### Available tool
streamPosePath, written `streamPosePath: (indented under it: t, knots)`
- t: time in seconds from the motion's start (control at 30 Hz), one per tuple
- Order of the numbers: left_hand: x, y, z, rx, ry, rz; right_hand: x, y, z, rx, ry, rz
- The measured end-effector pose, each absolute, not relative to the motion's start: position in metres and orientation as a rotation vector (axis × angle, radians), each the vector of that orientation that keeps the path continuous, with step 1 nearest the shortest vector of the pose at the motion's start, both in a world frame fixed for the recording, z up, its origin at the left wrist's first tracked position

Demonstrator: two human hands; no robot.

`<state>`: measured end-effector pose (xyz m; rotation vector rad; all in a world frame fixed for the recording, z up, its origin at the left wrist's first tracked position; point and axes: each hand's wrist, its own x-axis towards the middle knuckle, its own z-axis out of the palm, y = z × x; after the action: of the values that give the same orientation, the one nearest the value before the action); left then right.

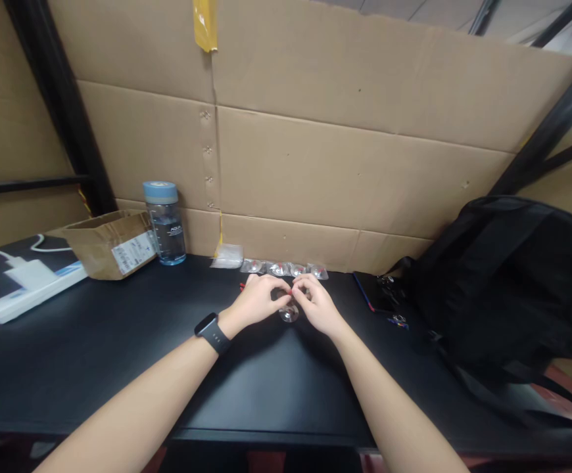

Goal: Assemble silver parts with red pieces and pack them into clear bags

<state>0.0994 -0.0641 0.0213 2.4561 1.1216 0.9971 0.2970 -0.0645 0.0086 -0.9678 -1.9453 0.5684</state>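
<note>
clear suction cup (288,313) sits just above the black worktop (118,341), pinched between the left hand (256,301) and right hand (315,303), fingers curled shut on it from both sides. it looks like mid-assembly, a small red part being fitted; the next move calls for fine fingertip pressure.

My tabletop (118,355) is smooth matt black; behind it plain brown cardboard (365,164), at right a dull black cloth backpack (507,282), upper left a clear plastic bottle (165,226).
</note>
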Motion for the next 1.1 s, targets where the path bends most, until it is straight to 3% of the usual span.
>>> streamPosePath:
  t: [0.27,0.67,1.1]
  knots:
    - [0.09,-0.056,0.014,2.583,1.371,0.972,0.305,-0.058,0.0,-1.142,-2.064,0.541]
    - [0.087,-0.052,0.01,2.529,1.398,0.923,0.308,-0.053,-0.01,-1.127,-2.198,0.497]
    - [0.098,-0.059,0.018,2.231,1.314,1.022,0.303,-0.053,-0.006,-1.014,-1.631,1.102]
